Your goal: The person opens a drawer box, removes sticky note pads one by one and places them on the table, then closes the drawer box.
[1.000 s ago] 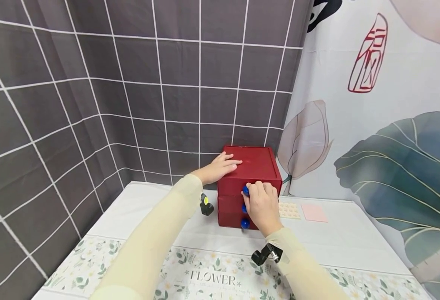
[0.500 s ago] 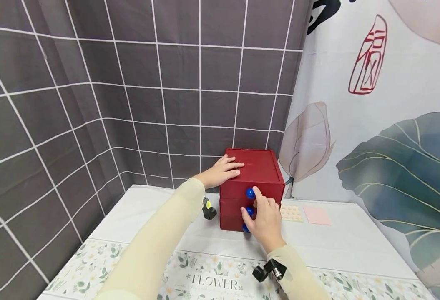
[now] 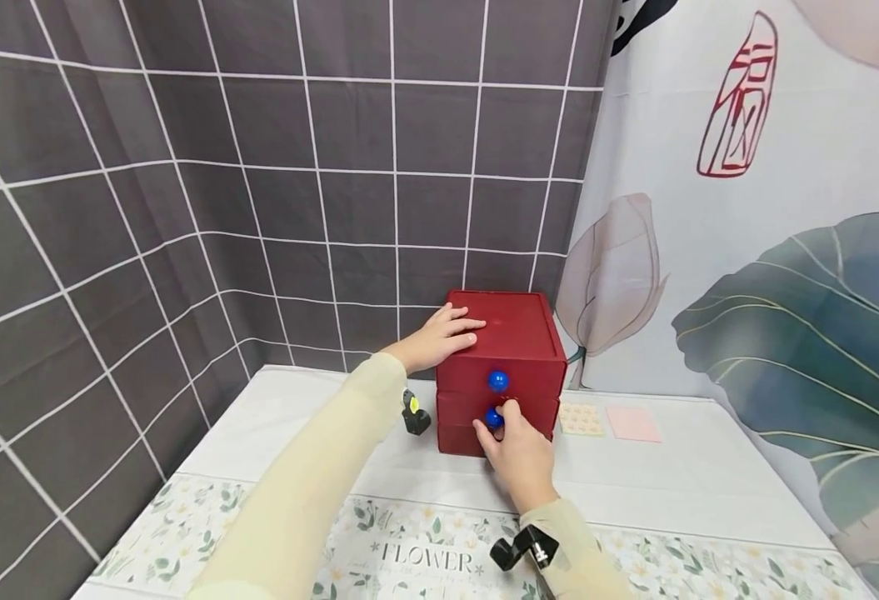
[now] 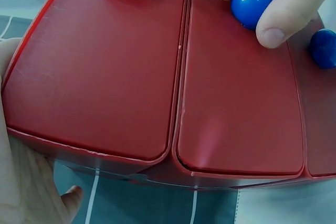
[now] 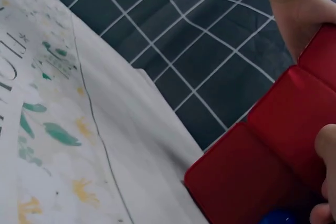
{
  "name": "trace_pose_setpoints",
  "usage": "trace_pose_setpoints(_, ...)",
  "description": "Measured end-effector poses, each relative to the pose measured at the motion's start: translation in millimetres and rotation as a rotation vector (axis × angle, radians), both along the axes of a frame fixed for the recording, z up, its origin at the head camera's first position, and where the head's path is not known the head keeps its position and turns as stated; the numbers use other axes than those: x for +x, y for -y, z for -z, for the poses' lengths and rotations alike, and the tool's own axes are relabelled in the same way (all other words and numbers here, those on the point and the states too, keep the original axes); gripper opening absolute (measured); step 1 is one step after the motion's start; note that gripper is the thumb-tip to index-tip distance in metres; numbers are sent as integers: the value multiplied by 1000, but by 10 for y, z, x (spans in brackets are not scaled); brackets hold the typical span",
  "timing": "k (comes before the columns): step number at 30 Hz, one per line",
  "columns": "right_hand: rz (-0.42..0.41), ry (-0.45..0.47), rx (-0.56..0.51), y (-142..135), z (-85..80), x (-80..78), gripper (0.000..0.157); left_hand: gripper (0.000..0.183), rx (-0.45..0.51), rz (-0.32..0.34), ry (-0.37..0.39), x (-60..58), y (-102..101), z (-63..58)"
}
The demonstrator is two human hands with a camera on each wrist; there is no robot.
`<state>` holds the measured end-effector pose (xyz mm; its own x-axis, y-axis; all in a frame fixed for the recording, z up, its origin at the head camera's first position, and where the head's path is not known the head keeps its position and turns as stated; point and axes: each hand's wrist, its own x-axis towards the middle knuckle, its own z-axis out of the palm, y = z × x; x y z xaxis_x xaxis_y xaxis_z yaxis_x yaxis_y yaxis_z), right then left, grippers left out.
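A red drawer box [image 3: 514, 329] with blue knobs down its front stands on the table, its drawers pushed in. My left hand [image 3: 439, 337] lies on the left part of its top, fingers spread and straight. At the middle drawer, my right hand [image 3: 523, 460] pinches the blue knob [image 4: 252, 3] between thumb and fingers. Above that hand the top knob [image 3: 498, 381] shows free. The bottom knob [image 4: 323, 48] is hidden in the head view but visible in the left wrist view.
Right of the box lie a patterned cream square [image 3: 580, 419] and a pink square [image 3: 632, 423]. A floral cloth strip [image 3: 402, 533] runs along the table's front. Grey grid-patterned curtain [image 3: 349, 208] hangs close behind and at the left.
My right hand has left the top knob, moved down with fingers spread, and now pinches the middle knob. The left hand stays on the box top.
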<state>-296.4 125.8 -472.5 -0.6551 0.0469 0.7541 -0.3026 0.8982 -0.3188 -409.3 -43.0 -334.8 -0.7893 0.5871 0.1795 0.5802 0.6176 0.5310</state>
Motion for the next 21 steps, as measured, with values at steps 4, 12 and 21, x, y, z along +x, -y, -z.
trace_pose_setpoints(4, 29, -4, -38, 39, -11, 21, 28, 45, 7, 12, 0, -10, 4, 17)
trace_pose_setpoints(12, 5, -63, -42, 27, 3, 100, 26, 44, 34, 8, 26, 9, 3, -24)
trace_pose_setpoints(21, -42, -161, 30, -1, 23, 261, 28, 44, 6, 6, 20, -5, 2, -34)
